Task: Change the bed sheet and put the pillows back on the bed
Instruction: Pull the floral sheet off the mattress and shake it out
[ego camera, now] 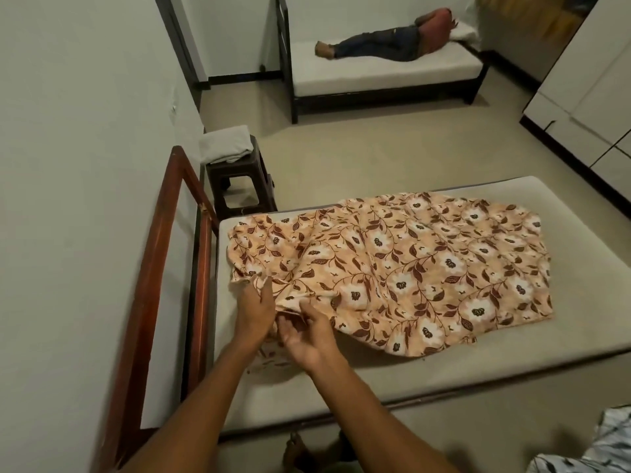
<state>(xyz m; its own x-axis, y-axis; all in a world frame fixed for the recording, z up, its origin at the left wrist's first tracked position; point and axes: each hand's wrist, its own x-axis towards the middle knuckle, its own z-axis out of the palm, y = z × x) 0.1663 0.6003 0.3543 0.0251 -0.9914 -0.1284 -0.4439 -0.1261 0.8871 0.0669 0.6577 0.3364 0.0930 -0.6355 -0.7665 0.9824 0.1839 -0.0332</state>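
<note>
At the near left corner of the bed point(444, 373), a person has both hands on a bunched floral sheet point(409, 268). The sheet lies rumpled across the bare grey bed and reaches none of its edges. The left hand point(254, 310) rests with its fingers fairly straight against the cloth's edge. The right hand point(307, 339), just beside it, appears to have thumb and curled fingers closed on a fold, though blur softens the detail. The sheet looks thin, light and limp, and is likely to sag and twist once lifted. It is probably best taken by a hemmed corner or edge, one in each hand and held well apart, rather than by the gathered middle. Spreading seems barely begun. Beyond the bed's far left corner, a folded white cloth point(223, 145) sits on a dark stool point(239, 186). No pillow shows on the bed.
</note>
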